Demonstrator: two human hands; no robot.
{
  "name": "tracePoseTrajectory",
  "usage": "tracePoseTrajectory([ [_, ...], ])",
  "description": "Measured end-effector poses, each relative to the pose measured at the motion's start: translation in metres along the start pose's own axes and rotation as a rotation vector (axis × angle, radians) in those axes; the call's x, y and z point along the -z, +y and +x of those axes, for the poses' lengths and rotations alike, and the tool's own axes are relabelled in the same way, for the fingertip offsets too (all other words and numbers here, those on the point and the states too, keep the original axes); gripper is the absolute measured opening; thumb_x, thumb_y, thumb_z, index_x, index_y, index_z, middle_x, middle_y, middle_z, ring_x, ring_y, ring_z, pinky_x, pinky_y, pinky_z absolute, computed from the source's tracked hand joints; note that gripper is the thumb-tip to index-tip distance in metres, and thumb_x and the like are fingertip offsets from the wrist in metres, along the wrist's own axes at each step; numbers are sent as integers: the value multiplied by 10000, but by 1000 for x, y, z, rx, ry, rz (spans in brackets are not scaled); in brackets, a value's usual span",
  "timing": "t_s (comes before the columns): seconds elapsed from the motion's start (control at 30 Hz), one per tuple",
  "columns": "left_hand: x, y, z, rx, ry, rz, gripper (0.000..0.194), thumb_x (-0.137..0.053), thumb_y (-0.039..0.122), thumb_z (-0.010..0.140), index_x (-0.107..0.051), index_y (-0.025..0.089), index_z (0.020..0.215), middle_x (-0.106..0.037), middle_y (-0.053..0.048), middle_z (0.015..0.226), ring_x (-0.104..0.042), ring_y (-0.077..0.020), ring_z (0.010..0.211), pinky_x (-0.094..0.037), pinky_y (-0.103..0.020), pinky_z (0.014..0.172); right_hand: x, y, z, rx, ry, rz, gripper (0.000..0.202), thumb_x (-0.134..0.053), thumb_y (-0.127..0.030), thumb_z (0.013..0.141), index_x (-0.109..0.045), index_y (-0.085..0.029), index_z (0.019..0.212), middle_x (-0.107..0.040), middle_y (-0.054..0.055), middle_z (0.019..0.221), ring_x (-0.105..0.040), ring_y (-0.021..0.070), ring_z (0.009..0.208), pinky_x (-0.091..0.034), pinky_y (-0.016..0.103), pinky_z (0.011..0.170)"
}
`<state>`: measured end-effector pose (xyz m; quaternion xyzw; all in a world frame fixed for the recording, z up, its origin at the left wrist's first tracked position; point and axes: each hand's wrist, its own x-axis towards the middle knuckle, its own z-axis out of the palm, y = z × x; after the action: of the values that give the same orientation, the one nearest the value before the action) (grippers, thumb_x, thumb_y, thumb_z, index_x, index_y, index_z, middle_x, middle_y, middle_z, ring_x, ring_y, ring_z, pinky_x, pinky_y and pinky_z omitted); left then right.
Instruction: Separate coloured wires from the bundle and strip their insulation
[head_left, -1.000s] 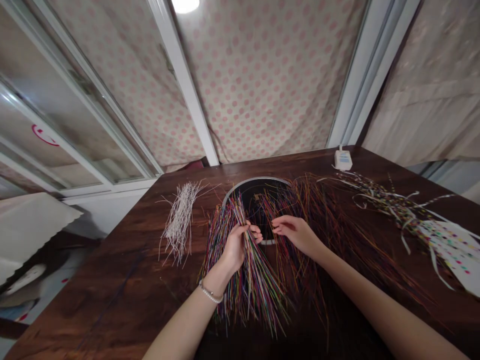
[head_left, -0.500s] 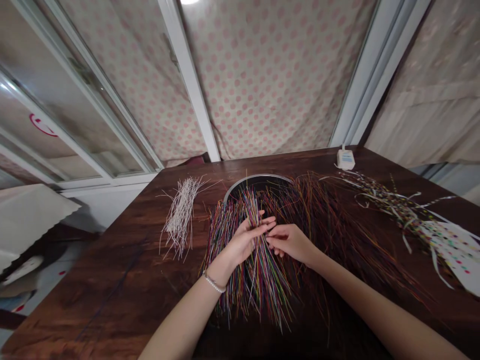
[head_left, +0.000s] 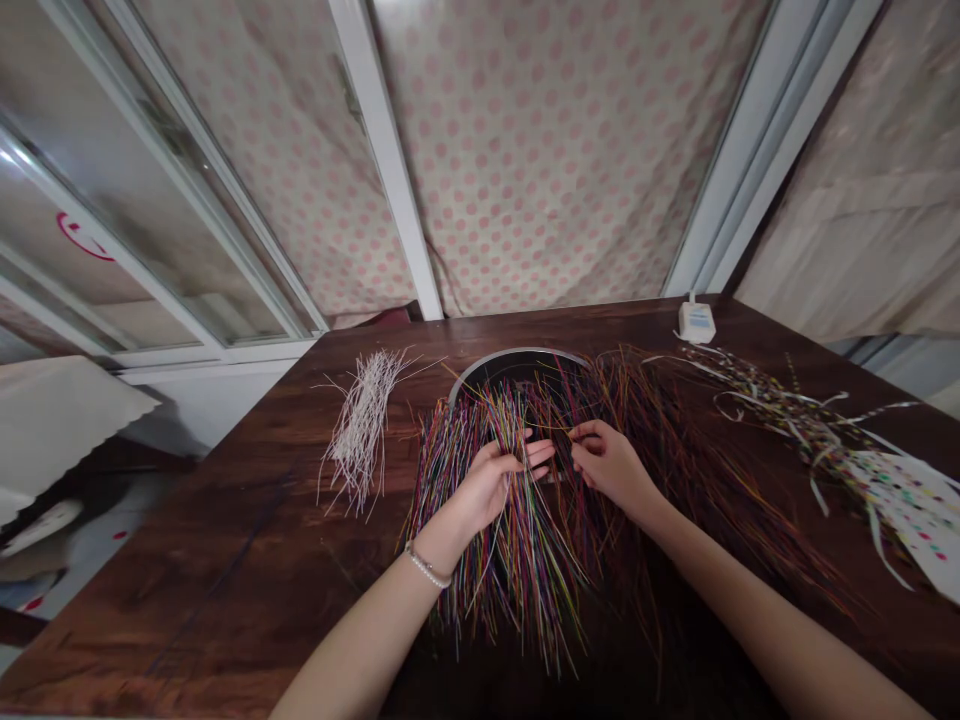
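A bundle of thin multicoloured strands (head_left: 536, 560) lies across my left hand (head_left: 491, 480), whose thumb rests over it while the other fingers stretch out to the right. My right hand (head_left: 609, 462) is just to the right, thumb and forefinger pinched on a thin orange strand (head_left: 553, 429) that reaches back toward the bundle. More coloured strands (head_left: 442, 470) lie left of my left hand. Behind both hands is a dark round thing with a grey rim (head_left: 517, 352), partly covered by strands.
White strands (head_left: 364, 425) lie in a pile at the left of the dark wooden table (head_left: 247, 510). Reddish-brown strands (head_left: 690, 480) spread to the right. Beyond them are spotted ribbons (head_left: 802, 415), a dotted white sheet (head_left: 911, 510) and a small white box (head_left: 697, 322).
My right hand has moved right, away from my left hand, and a thin orange strand now stretches from its fingertips. My left hand has stayed nearly in place under the bundle.
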<state>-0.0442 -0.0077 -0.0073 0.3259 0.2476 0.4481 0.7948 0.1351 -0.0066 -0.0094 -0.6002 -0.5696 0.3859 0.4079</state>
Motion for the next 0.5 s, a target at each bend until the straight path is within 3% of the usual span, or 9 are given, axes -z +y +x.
tracePoseTrajectory([
  [0.13, -2, 1, 0, -21, 17, 6, 461, -489, -26, 641, -530, 116, 1078, -528, -156, 1203, -453, -260, 1150, -315, -431, 979, 8, 1, 1, 105, 111, -343, 404, -564, -263, 664, -472, -143, 1039, -551, -16, 566, -544, 151, 511, -422, 277, 547],
  [0.23, -4, 3, 1, -36, 18, -2, 467, -474, -38, 637, -551, 130, 1066, -503, -133, 1238, -421, -248, 1180, -313, -408, 984, 6, -2, -3, 204, 224, -385, 420, -578, -282, 679, -476, -144, 1062, -573, 27, 667, -557, 176, 624, -424, 301, 619],
  [0.3, -5, 3, 0, -41, 4, 1, 447, -485, -21, 657, -559, 141, 1066, -488, -121, 1257, -397, -247, 1200, -316, -399, 982, 0, -8, -7, 206, 109, -251, 274, -533, -312, 730, -530, -161, 959, -578, 29, 666, -540, 146, 560, -425, 275, 563],
  [0.43, -7, 2, 0, -38, -21, 16, 443, -522, 20, 686, -548, 170, 1103, -460, -102, 1285, -383, -252, 1209, -326, -398, 972, -15, -16, -15, 66, -355, 79, 238, -474, -353, 778, -590, -146, 802, -578, 15, 621, -477, 83, 413, -364, 207, 392],
  [0.5, -7, 2, -1, -24, -28, 21, 454, -528, 28, 692, -538, 176, 1121, -466, -99, 1281, -407, -248, 1191, -336, -391, 963, -20, -17, -16, 50, -410, 160, 233, -507, -344, 761, -604, -133, 781, -554, -3, 570, -460, 71, 400, -351, 194, 380],
])
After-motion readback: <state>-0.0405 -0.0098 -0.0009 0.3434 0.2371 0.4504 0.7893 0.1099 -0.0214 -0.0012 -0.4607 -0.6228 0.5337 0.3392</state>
